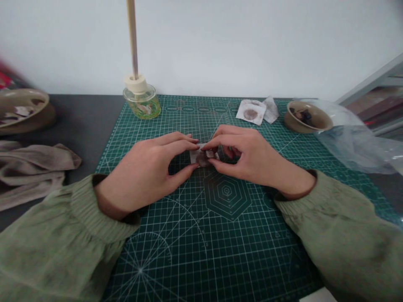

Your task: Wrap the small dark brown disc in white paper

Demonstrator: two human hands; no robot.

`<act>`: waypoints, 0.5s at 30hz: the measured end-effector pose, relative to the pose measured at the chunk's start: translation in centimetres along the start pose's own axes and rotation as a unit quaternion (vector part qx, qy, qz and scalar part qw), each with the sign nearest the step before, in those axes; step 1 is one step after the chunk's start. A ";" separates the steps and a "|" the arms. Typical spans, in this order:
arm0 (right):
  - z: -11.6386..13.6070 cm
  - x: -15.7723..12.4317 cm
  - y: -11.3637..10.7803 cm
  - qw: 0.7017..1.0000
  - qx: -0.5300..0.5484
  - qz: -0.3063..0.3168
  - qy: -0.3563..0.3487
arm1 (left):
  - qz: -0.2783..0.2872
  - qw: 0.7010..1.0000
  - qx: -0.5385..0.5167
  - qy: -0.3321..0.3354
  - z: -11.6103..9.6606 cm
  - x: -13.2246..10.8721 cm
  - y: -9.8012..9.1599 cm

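At the far left, a glazed ceramic dish [23,110] holds pale flakes [19,111] at the edge of the dark table [85,121]; below it lies a folded taupe cloth [31,172]; a green sleeve [59,247] with a ribbed cuff leads to the left hand [143,172], whose fingers [179,140] close narrowly on a small white paper [194,156] from the left; on that paper sits a dark round piece [203,160] (partly hidden by the fingers, so what it is I cannot tell); the paper is held just above the green cutting mat [220,235], at about its middle; the right hand [248,157] comes in from the other side, its fingers [220,140] also narrow, pinching the same paper, with a dark lump [224,154] among them; behind, a glass jar [141,102] holds a wooden stick [132,37]; a paper square with a brown round mark [250,112] lies against crumpled tissue [271,110]; further right, a ceramic bowl [307,118] holds dark pieces [302,115]; a clear plastic bag [355,142] lies beside it.
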State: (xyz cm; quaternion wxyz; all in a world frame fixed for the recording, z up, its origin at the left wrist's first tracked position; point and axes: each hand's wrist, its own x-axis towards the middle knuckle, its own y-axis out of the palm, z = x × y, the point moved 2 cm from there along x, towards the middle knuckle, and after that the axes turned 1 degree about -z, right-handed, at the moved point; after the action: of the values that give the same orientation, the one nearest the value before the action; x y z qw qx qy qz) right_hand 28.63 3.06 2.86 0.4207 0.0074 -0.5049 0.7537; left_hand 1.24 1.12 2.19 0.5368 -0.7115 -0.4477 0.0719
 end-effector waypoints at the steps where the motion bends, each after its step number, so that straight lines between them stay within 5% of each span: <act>1: -0.2 -0.1 0.1 1.000 -0.016 0.014 0.003 | 0.009 1.000 0.002 0.001 0.2 -0.1 0.2; 15: -0.5 0.0 0.1 0.998 -0.032 0.025 0.040 | 0.021 1.000 0.006 -0.007 0.2 -0.1 0.4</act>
State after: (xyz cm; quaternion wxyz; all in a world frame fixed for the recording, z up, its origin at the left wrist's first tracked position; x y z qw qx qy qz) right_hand 28.79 3.48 2.57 0.4217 -0.0493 -0.5115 0.7471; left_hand 1.27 1.19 1.74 0.5362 -0.7169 -0.4363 0.0904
